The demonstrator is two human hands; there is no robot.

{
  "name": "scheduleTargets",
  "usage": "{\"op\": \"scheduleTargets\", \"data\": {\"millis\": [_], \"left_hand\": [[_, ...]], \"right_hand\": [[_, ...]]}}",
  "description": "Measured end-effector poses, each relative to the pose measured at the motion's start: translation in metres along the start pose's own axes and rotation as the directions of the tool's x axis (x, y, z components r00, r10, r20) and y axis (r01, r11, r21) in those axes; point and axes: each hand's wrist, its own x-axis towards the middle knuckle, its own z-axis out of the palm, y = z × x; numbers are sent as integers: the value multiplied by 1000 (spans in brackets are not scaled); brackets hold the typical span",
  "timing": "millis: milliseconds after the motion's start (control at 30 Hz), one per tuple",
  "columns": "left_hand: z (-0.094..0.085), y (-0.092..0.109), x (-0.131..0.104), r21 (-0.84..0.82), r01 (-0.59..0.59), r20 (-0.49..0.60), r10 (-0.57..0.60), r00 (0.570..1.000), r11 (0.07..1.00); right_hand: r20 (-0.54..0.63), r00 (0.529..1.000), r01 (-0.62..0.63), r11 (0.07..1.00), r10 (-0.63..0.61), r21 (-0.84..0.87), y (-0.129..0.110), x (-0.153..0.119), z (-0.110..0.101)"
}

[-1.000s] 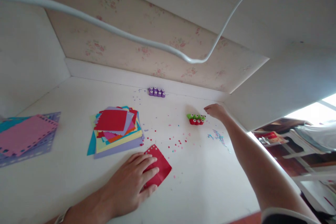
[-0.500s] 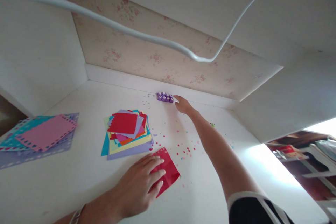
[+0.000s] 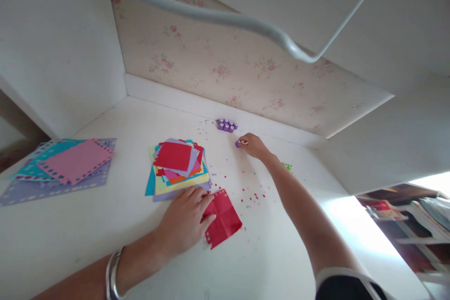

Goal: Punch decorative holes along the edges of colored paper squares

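My left hand (image 3: 190,218) lies with its fingers spread on the left edge of a red paper (image 3: 225,218) that has holes punched along its edges. Farther back, my right hand (image 3: 253,145) is closed on a small purple punch (image 3: 238,144), whose left end shows past the fingertips. Several more purple punches (image 3: 227,125) stand in two rows near the back wall, just left of that hand. A stack of coloured paper, topped by a red sheet (image 3: 173,156), is beyond my left hand.
Punched papers, a pink one (image 3: 75,160) on top, lie at the left. Small green items (image 3: 287,167) sit beside my right forearm. Tiny paper bits (image 3: 256,197) are scattered mid-table. A white cable (image 3: 211,16) crosses overhead; shelves (image 3: 408,225) stand at the right.
My right hand has drawn back from the rows of punches with one purple punch in it. My left hand has shifted toward the red paper's left edge, uncovering more of it. The view has shifted.
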Motion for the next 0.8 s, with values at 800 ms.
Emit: {"op": "scheduleTargets", "data": {"millis": [800], "left_hand": [[2,0,14,-257,178,7,-183,983,950]], "right_hand": [[-232,972,174,559,33,811,-60,-200,63]]}}
